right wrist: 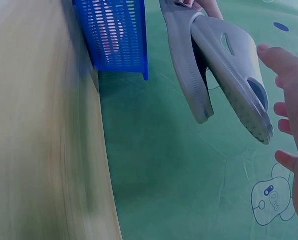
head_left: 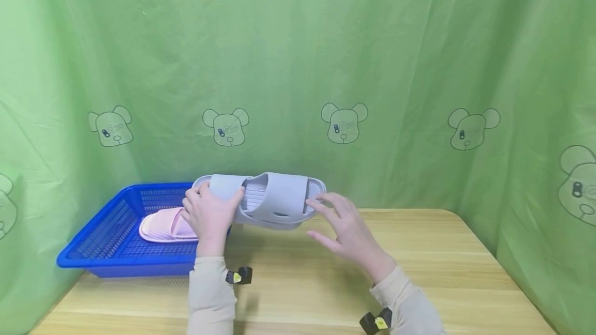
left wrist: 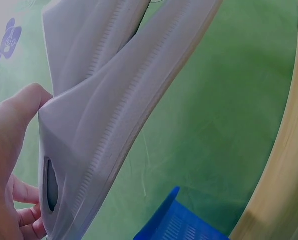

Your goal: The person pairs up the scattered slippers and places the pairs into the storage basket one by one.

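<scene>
A pair of light grey slippers (head_left: 286,195), one fitted against the other, is held up above the table by my left hand (head_left: 209,211). That hand grips their left end, thumb at the strap edge. In the left wrist view the slippers' sides (left wrist: 113,110) slant across, with the thumb and curled fingers at their left edge. My right hand (head_left: 346,231) is at the other end, fingers spread and thumb apart. From the right wrist, both soles of the slippers (right wrist: 234,65) splay apart, and the right fingers (right wrist: 284,62) lie just beside the strap, gripping nothing.
A blue plastic basket (head_left: 125,261) with slotted walls stands on the left of the wooden table (head_left: 419,273). Inside it lies a pink slipper (head_left: 160,225), partly hidden by my left hand. A green curtain (head_left: 288,76) with bear prints hangs behind and around the table.
</scene>
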A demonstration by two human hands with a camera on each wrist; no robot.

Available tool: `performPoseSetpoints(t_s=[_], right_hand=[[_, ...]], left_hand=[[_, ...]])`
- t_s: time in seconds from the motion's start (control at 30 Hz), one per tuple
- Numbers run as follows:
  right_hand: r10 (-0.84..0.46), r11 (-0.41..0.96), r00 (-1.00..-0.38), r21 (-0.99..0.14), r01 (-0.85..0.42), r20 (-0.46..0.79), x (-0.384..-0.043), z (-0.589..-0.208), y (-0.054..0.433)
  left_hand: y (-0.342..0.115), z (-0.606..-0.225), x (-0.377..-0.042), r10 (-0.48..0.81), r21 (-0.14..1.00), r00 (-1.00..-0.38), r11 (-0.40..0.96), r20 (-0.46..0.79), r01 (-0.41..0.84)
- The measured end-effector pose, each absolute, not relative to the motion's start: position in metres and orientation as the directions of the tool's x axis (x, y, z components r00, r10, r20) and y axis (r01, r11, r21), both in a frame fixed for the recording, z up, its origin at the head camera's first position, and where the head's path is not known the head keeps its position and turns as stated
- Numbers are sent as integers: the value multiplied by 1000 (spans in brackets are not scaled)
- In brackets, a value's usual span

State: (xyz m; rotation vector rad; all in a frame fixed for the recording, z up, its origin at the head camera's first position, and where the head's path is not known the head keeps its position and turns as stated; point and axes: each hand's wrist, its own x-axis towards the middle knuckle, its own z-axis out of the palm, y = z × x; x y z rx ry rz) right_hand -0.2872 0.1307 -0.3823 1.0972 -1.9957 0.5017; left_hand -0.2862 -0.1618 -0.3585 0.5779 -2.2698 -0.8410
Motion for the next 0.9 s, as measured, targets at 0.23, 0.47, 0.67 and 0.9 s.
performPoseSetpoints(t_s=[0.23, 0.47, 0.67, 0.9], right_hand=[[-543, 518, -266, 68, -853, 797, -287, -386, 124], [-569, 502, -273, 65, -862, 776, -284, -390, 117], [-580, 504, -287, 60, -861, 762, -282, -393, 114], [-600, 501, -279, 80, -862, 750, -282, -396, 111]], left_hand=[[-172, -356, -282, -606, 707, -687, 681, 400, -189], [-181, -355, -279, -628, 723, -684, 657, 371, -212], [-187, -354, -276, -639, 741, -676, 639, 366, -203], [-192, -352, -275, -647, 750, -668, 631, 368, -198]])
